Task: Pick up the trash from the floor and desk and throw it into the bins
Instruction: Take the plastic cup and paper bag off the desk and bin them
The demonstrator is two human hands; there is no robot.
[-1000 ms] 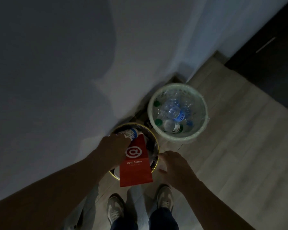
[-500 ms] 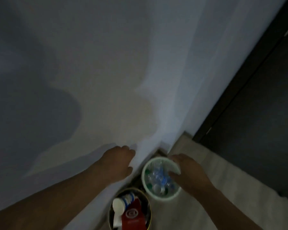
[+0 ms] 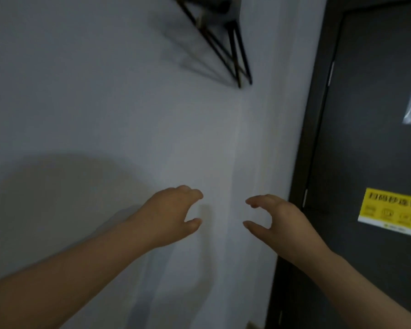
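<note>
With your left hand and right hand loosely curled and empty, facing the plain pale wall, you may overlook any trash.

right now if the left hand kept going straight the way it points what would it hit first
Probably the white wall. The left hand reaches forward, holding nothing, and nothing shows between it and the wall, though depth is unclear. The right hand is beside it, apart, out of that line.
</note>
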